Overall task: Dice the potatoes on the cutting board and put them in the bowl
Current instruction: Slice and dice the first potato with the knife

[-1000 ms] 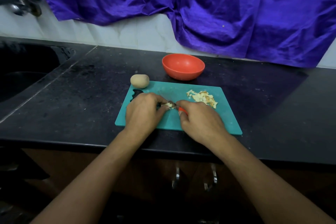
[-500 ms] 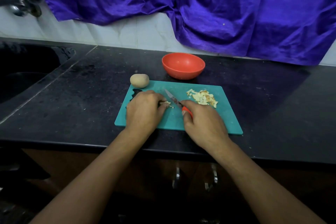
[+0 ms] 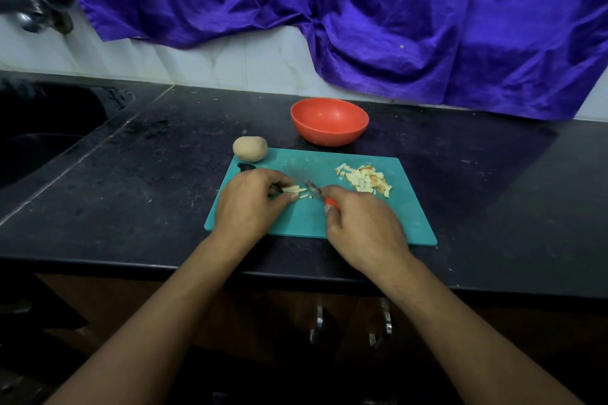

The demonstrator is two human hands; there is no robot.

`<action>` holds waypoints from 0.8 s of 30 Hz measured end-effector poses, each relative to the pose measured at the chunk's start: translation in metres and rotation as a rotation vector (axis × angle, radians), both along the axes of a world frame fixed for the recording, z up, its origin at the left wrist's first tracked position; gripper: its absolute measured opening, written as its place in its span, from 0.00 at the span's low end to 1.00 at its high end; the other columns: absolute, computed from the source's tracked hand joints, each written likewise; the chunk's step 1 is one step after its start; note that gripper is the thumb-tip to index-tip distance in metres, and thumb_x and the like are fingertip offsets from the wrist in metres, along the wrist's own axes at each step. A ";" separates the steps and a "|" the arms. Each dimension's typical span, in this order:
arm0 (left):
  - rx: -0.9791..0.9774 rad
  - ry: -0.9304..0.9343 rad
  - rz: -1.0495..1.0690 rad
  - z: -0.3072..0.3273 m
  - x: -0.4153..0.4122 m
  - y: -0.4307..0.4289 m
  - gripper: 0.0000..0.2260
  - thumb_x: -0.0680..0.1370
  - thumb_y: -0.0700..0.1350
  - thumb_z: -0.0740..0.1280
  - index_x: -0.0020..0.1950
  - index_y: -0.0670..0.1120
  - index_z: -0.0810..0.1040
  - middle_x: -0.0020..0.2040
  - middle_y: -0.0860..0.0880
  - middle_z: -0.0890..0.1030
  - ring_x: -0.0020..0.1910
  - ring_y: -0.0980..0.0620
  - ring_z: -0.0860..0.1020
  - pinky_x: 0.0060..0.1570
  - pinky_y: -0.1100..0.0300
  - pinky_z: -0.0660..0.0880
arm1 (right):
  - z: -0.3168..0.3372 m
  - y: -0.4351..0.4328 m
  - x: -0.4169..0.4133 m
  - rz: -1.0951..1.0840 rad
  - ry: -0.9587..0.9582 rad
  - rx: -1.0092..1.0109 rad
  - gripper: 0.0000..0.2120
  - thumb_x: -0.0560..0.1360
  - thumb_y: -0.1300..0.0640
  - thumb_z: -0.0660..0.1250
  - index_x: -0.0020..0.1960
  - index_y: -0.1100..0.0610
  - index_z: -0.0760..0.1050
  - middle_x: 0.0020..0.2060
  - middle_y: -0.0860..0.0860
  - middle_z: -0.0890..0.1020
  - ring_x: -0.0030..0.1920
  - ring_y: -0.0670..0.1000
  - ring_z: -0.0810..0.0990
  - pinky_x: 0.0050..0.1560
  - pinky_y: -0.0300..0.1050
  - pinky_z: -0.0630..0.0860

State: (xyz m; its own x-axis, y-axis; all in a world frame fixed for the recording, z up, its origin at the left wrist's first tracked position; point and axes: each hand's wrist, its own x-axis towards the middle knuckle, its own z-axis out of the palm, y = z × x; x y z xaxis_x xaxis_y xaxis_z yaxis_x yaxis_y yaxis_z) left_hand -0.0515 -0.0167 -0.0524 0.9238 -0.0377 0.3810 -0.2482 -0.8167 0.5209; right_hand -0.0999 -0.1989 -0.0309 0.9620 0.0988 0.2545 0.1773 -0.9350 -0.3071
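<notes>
The black desk (image 3: 131, 181) carries a teal cutting board (image 3: 329, 223) near its front edge. Behind the board stands a red bowl (image 3: 329, 122); a whole potato (image 3: 250, 149) sits at the board's far left corner.

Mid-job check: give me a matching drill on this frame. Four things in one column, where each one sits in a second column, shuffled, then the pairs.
Things
1. whole potato
2. bowl
3. diced pile
4. knife

Places
A. held by the right hand, blade next to the potato strips that the left hand holds
B. on the counter behind the cutting board, nothing visible inside
C. at the board's far left corner
D. heaped on the board's right part

Pairs: 1-C, 2-B, 3-D, 4-A
</notes>
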 end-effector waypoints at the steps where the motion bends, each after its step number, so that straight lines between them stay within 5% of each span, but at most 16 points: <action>1: 0.009 -0.006 0.004 0.001 -0.001 -0.001 0.08 0.75 0.53 0.75 0.54 0.57 0.86 0.40 0.62 0.80 0.45 0.58 0.80 0.41 0.62 0.72 | 0.000 0.001 0.000 0.007 -0.004 -0.019 0.17 0.84 0.50 0.58 0.70 0.45 0.73 0.47 0.48 0.81 0.47 0.50 0.79 0.46 0.50 0.78; 9: 0.014 -0.041 -0.025 0.002 -0.001 -0.007 0.07 0.77 0.52 0.74 0.54 0.58 0.86 0.47 0.61 0.85 0.48 0.60 0.81 0.46 0.58 0.78 | 0.003 0.002 0.001 0.032 0.000 -0.017 0.16 0.83 0.50 0.59 0.69 0.44 0.75 0.49 0.48 0.83 0.50 0.51 0.80 0.47 0.49 0.78; 14: -0.077 0.025 -0.056 0.004 0.000 0.003 0.11 0.74 0.51 0.77 0.57 0.56 0.86 0.38 0.63 0.79 0.43 0.62 0.80 0.46 0.62 0.75 | 0.000 0.001 0.002 0.018 0.000 0.000 0.17 0.83 0.50 0.58 0.70 0.44 0.73 0.48 0.47 0.81 0.48 0.50 0.79 0.43 0.47 0.74; 17: -0.078 0.027 -0.059 0.007 0.000 0.008 0.12 0.73 0.48 0.78 0.57 0.53 0.86 0.40 0.61 0.81 0.43 0.61 0.80 0.51 0.59 0.78 | 0.000 0.002 0.002 0.026 0.003 -0.018 0.17 0.84 0.49 0.58 0.72 0.44 0.72 0.50 0.47 0.81 0.50 0.50 0.79 0.46 0.48 0.75; 21: -0.068 0.020 -0.052 0.006 0.002 0.005 0.08 0.74 0.46 0.78 0.51 0.55 0.87 0.39 0.63 0.81 0.40 0.64 0.79 0.43 0.72 0.71 | 0.001 0.005 -0.001 0.055 -0.021 -0.083 0.17 0.84 0.50 0.57 0.71 0.44 0.72 0.52 0.48 0.82 0.52 0.52 0.80 0.48 0.51 0.76; 24: -0.079 0.016 -0.062 0.004 0.002 0.005 0.06 0.74 0.46 0.77 0.49 0.57 0.87 0.40 0.64 0.82 0.41 0.65 0.80 0.42 0.71 0.71 | 0.001 0.005 -0.002 0.065 -0.021 -0.088 0.17 0.84 0.50 0.57 0.71 0.45 0.71 0.53 0.47 0.82 0.53 0.52 0.80 0.48 0.51 0.76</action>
